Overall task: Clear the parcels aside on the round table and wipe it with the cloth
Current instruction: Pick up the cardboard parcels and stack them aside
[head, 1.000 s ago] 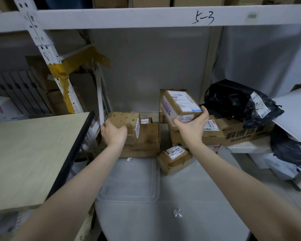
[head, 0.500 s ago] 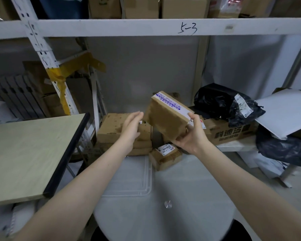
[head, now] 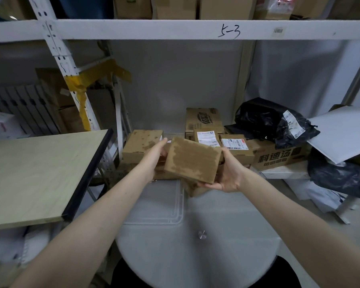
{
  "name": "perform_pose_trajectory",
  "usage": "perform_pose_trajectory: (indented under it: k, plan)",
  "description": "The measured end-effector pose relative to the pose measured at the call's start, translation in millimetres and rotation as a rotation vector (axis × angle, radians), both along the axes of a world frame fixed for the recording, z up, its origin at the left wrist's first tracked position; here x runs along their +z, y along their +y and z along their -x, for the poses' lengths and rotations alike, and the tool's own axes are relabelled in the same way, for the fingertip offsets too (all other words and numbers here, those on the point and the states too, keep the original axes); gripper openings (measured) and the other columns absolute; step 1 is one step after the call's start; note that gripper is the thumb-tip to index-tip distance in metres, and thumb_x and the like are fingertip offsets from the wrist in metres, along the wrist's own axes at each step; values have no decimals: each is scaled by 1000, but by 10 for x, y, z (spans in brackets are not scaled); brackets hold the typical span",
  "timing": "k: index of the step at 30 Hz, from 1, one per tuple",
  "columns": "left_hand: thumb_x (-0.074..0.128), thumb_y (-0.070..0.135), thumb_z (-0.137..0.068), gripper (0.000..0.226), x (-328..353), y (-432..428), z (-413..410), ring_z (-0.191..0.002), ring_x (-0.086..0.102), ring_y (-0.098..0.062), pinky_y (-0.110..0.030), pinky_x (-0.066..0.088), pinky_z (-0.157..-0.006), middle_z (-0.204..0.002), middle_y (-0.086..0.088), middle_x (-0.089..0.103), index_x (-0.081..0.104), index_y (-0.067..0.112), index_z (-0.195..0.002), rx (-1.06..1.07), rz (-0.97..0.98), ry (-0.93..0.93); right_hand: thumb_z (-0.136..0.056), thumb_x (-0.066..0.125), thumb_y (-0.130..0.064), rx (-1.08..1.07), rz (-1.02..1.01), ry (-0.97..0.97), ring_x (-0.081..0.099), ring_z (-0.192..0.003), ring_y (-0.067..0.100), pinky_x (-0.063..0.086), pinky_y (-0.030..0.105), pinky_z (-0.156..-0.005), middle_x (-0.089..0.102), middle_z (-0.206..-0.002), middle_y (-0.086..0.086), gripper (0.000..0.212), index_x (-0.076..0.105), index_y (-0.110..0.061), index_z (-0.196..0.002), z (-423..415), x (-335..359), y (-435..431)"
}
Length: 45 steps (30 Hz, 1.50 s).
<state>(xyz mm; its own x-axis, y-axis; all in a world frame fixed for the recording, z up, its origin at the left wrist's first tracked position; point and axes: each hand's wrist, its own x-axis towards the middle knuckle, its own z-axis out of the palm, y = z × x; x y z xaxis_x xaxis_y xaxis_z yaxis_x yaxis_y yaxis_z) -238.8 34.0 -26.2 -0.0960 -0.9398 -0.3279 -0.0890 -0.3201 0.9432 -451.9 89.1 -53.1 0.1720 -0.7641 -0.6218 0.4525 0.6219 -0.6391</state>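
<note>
Parcel [head: 192, 160] held by side edges, left hand [head: 156, 157], right hand [head: 227, 176], above round table [head: 195, 262]

dim, flat indoor light, soft shadows, wide-angle bending at the edges, slight softness

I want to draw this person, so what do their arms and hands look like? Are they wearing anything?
No sleeves show: the left forearm and right forearm are bare right to the picture's edge. The left hand and right hand wear no gloves, and I see no watch, bracelet or ring on the parts that show.
</note>
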Motion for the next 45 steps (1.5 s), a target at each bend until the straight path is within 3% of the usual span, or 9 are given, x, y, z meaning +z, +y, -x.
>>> perform_pose_trajectory:
  k: [2,6,10,16,25,29,34,39,45]
  plan:
    - [64,73,-57,74,-4,52,-47,-107,61,-27,-45,44,-101,-107,-4,69,66,14,-102,-33,-77,-12,-75,54,-62,8,-1,14,61,-110,42,60,42,-60,52,-136,14,68,58,-15,-124,-42,-19,2]
    - [56,65,-80,52,-24,114,-82,-92,63,-24,-37,49,-83,-97,-6,67,61,15,-91,-97,-129,-43,-78,51,-64,23,-16,21,59,-111,40,60,43,-57,56,-129,13,61,59,-16,-115,-90,-46,24]
    - [57,67,-78,63,-40,129,-141,-114,56,-29,-53,39,-102,-119,-9,62,57,17,-116,-132,-157,-60,-81,49,-60,31,-16,55,56,-117,39,60,43,-53,56,-120,14,53,59,-15,-107,-126,-46,45]
    - [60,70,-73,92,-117,135,-187,-135,39,-38,-59,30,-108,-147,-12,40,29,22,-146,-185,-251,-7,-81,51,-59,68,50,123,62,-98,34,59,48,-74,60,-108,17,59,58,-11,-114,-109,-138,30]
    - [71,29,-78,37,-311,230,-466,-85,64,-20,-41,43,-92,-91,-4,71,58,20,-112,-183,-185,173,-48,79,-31,376,364,464,56,-103,20,42,34,-77,62,-118,6,83,47,-17,-124,-258,-337,79]
    - [73,18,-78,51,-434,255,-670,-99,64,-23,-41,52,-86,-114,-6,66,55,27,-126,-128,-138,80,-42,84,-25,422,453,695,57,-111,17,52,36,-93,58,-120,3,104,34,-17,-133,-511,-490,14]
    - [71,41,-79,68,-665,292,-896,-125,47,-33,-47,41,-98,-137,-9,49,43,19,-138,182,-280,-156,-50,86,-19,443,732,1107,38,-119,13,37,27,-105,30,-127,1,109,24,-15,-139,-954,-564,-44]
    - [77,34,-76,70,-797,270,-1102,-125,48,-38,-46,42,-104,-137,-23,48,45,14,-135,315,-413,146,-61,86,-13,461,778,1025,31,-134,15,25,17,-104,21,-146,3,114,12,-15,-148,-1235,-649,-150]
    - [76,32,-77,64,-904,108,-1113,-125,49,-34,-43,39,-107,-134,-16,54,49,16,-133,418,-323,196,-70,83,-20,555,740,1077,14,-147,17,18,23,-113,7,-161,2,118,-1,-15,-153,-1301,-656,-372]
